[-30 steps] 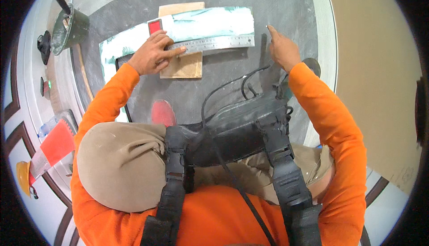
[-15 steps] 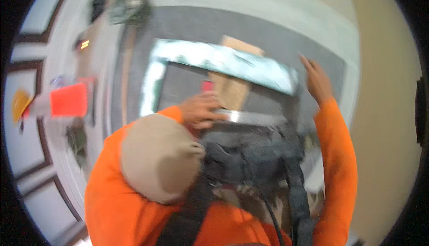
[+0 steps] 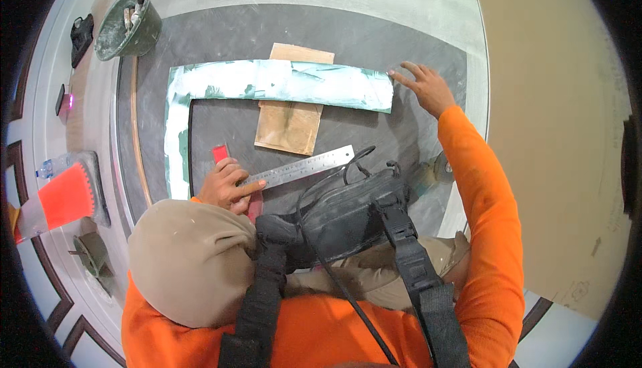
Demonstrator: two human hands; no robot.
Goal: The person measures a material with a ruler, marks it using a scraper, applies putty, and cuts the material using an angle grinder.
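Note:
A green L-shaped board (image 3: pixel 224 82), smeared with white compound, lies on the grey panel with one long arm across and a shorter arm toward me. Under its long arm sits a piece of brown wood (image 3: pixel 287 127), jutting out on both sides. My left hand (image 3: pixel 229 184) is closed on a try square with a red handle and a steel ruled blade (image 3: pixel 307 166); the blade points right, apart from the board. Over at the board's right end, my right hand (image 3: pixel 426 86) has its fingers spread, fingertips at the corner; whether they touch it I cannot tell.
The grey panel (image 3: pixel 374 34) has a pale border. At far left stand a dark green bucket (image 3: pixel 144 30) with tools inside, a long thin wooden strip (image 3: pixel 136 127), an orange notched spreader (image 3: pixel 67 197) and a green container (image 3: pixel 90 251). A large brown sheet (image 3: pixel 548 134) lies right.
The view has swung and sharpened, shifting the scene leftward. My right hand now reaches in to the board's right end, with fingers spread. My left hand still holds the try square.

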